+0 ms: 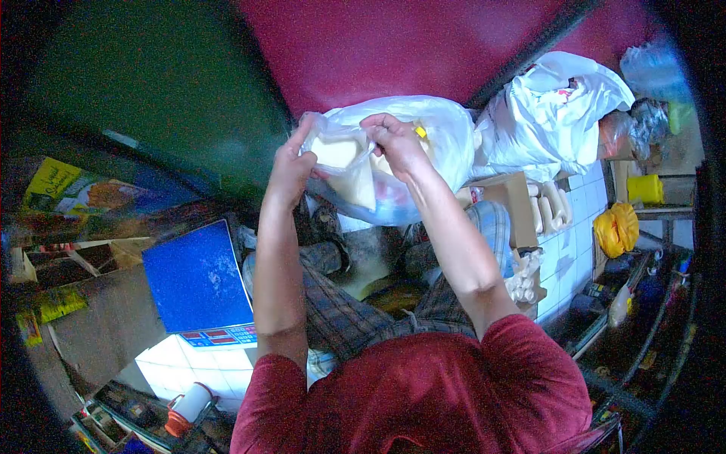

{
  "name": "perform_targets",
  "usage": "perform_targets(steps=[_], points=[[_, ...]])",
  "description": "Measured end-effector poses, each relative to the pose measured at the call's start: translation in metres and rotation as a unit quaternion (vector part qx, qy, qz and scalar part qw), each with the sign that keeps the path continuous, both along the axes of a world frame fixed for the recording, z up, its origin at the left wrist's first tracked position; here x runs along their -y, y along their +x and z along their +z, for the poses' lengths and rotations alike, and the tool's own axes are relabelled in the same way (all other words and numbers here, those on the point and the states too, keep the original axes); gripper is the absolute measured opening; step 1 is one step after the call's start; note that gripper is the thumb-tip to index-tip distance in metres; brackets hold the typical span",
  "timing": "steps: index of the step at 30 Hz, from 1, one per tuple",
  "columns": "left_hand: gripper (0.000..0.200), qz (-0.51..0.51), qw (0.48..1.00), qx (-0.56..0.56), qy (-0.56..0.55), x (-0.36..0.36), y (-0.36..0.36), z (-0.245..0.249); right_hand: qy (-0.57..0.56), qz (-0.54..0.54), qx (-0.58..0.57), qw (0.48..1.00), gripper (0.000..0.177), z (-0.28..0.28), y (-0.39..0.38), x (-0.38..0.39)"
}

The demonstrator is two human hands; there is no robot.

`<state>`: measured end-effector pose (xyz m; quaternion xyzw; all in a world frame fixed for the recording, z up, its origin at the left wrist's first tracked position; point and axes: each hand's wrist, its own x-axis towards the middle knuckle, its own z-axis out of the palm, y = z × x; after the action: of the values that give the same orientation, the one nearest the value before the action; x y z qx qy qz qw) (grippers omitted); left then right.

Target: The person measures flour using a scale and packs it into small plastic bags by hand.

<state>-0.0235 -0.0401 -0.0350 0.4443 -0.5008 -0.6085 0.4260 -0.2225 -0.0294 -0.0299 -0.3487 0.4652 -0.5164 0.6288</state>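
Both hands hold the mouth of a small clear plastic bag (pixel 355 184) with pale, cream-coloured contents. My left hand (pixel 290 165) pinches its left edge, thumb toward the opening. On the other side my right hand (pixel 396 145) has its fingers closed on the gathered plastic edge. The bag overlaps a larger, translucent plastic bag (pixel 450 129) behind and below it. A small yellow piece (pixel 420 132) shows beside my right wrist, inside or against the large bag.
At left stands a scale with a blue platform (pixel 197 276). A stuffed white plastic bag (pixel 537 121) sits at right, above a cardboard box (pixel 508 203). Farther right are a yellow container (pixel 644 188) and a yellow-orange bundle (pixel 616 229). An orange-and-white container (pixel 189 407) lies lower left.
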Motion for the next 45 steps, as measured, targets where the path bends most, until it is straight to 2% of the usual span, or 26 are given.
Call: perform_targets(steps=[3,5,6,10,13,14,15,16,17,18,21,24,27,30,33,35,36,38,39,40,43,45], points=[[0.072,0.005,0.998,-0.067,0.019,-0.010,-0.002,0.029,-0.008,0.007,-0.039,0.999,0.022,-0.005,-0.004,-0.006],[0.072,-0.003,1.000,0.007,0.007,-0.007,-0.005,0.015,-0.008,-0.016,-0.041,0.999,0.023,-0.009,-0.013,-0.004],[0.073,-0.006,0.999,0.042,-0.004,-0.003,-0.007,0.009,-0.012,-0.003,-0.111,0.994,0.026,-0.015,-0.017,-0.002],[0.069,-0.005,0.999,0.035,0.011,-0.005,-0.015,0.000,0.008,0.018,-0.102,0.995,0.029,-0.036,-0.039,-0.009],[0.071,-0.023,0.998,0.053,0.002,-0.006,-0.011,-0.003,-0.016,-0.036,-0.121,0.992,0.028,-0.060,-0.076,0.002],[0.072,-0.021,0.998,0.061,0.014,-0.005,-0.011,-0.006,-0.039,-0.049,-0.201,0.978,0.033,-0.065,-0.088,0.007],[0.072,-0.023,0.997,0.067,0.034,-0.005,-0.013,-0.004,-0.092,0.006,-0.392,0.915,0.036,-0.080,-0.097,0.016],[0.072,-0.026,0.996,0.074,0.053,-0.004,-0.016,0.002,-0.139,0.060,-0.565,0.811,0.039,-0.097,-0.104,0.025],[0.072,-0.030,0.994,0.080,0.073,-0.004,-0.019,0.004,-0.177,0.114,-0.712,0.670,0.042,-0.113,-0.113,0.028],[0.072,-0.027,0.995,0.079,0.057,-0.003,-0.020,0.002,-0.116,0.205,-0.788,0.568,0.046,-0.104,-0.103,0.028],[0.075,-0.026,0.996,0.079,0.040,0.002,-0.020,0.000,-0.079,0.303,-0.841,0.441,0.045,-0.129,-0.104,0.040],[0.081,-0.035,0.993,0.084,0.075,0.004,-0.023,0.009,-0.135,0.284,-0.862,0.398,0.035,-0.155,-0.112,0.050],[0.080,-0.023,0.992,0.093,0.086,0.005,-0.026,0.012,-0.064,0.387,-0.801,0.452,0.048,-0.143,-0.112,0.056],[0.078,0.004,0.991,0.098,0.092,0.003,-0.028,0.017,-0.004,0.390,-0.624,0.678,0.051,-0.145,-0.125,0.057],[0.076,0.018,0.990,0.089,0.105,0.006,-0.023,0.020,0.248,0.404,-0.471,0.744,0.053,-0.134,-0.123,0.069],[0.077,0.018,0.989,0.098,0.107,0.006,-0.021,0.024,0.025,0.361,-0.640,0.678,0.051,-0.187,-0.124,0.059],[0.077,0.021,0.990,0.094,0.106,0.006,-0.021,0.023,-0.088,0.328,-0.705,0.623,0.050,-0.187,-0.116,0.056],[0.077,0.027,0.991,0.085,0.103,0.004,-0.021,0.020,-0.120,0.305,-0.715,0.617,0.037,-0.187,-0.101,0.045],[0.078,0.025,0.990,0.091,0.102,0.004,-0.022,0.020,-0.137,0.294,-0.720,0.613,0.032,-0.167,-0.088,0.040],[0.078,0.022,0.990,0.098,0.100,0.004,-0.023,0.020,-0.074,0.322,-0.716,0.615,0.032,-0.142,-0.078,0.037],[0.078,0.011,0.991,0.091,0.097,0.003,-0.021,0.020,-0.042,0.305,-0.746,0.590,0.041,-0.137,-0.075,0.025],[0.078,0.002,0.992,0.085,0.095,0.002,-0.020,0.019,0.004,0.317,-0.785,0.533,0.045,-0.146,-0.073,0.027]])
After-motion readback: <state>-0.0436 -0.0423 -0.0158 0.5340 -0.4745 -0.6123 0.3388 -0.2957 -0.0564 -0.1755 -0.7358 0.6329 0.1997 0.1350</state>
